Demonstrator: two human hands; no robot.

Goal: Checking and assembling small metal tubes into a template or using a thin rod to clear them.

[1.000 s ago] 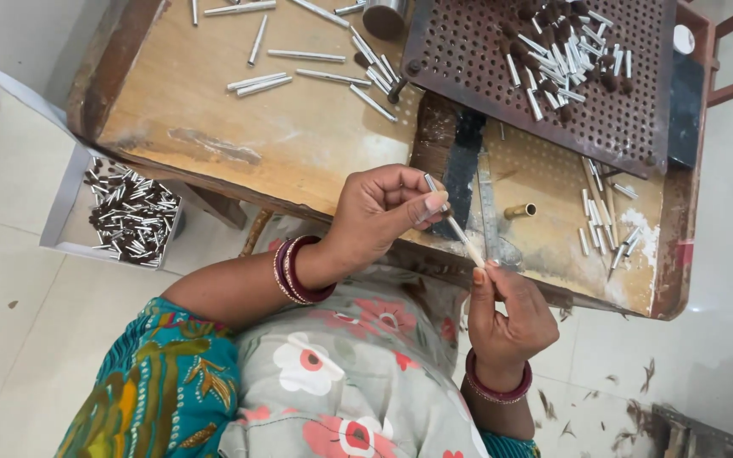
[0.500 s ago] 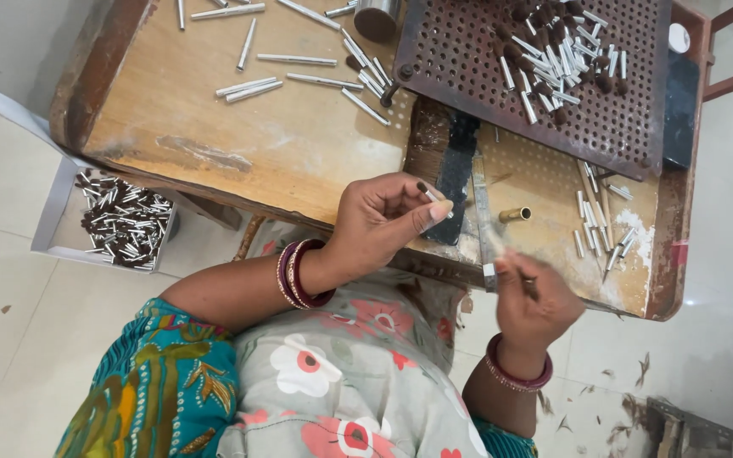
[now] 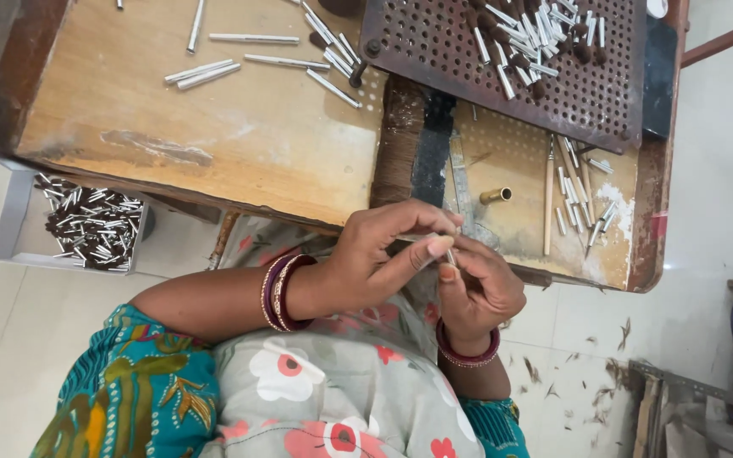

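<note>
My left hand (image 3: 383, 259) and my right hand (image 3: 478, 287) meet at the near edge of the wooden workbench (image 3: 214, 144). Both pinch one small silver metal tube (image 3: 450, 251) between their fingertips; most of it is hidden by the fingers. A dark tuft of bristle stock (image 3: 400, 144) lies on the bench just beyond my hands, beside a small brass tube (image 3: 495, 196). Loose silver tubes (image 3: 239, 61) lie scattered on the bench top.
A brown perforated metal plate (image 3: 519, 76) holds several silver tubes and dark tufts at the back right. More tubes and a thin wooden stick (image 3: 548, 199) lie on the right. A white box (image 3: 19, 212) of finished pieces sits on the floor at left.
My hands have come together from slightly apart. The right hand rose toward the left and both now close on the small tube. The view has shifted closer to the bench.
</note>
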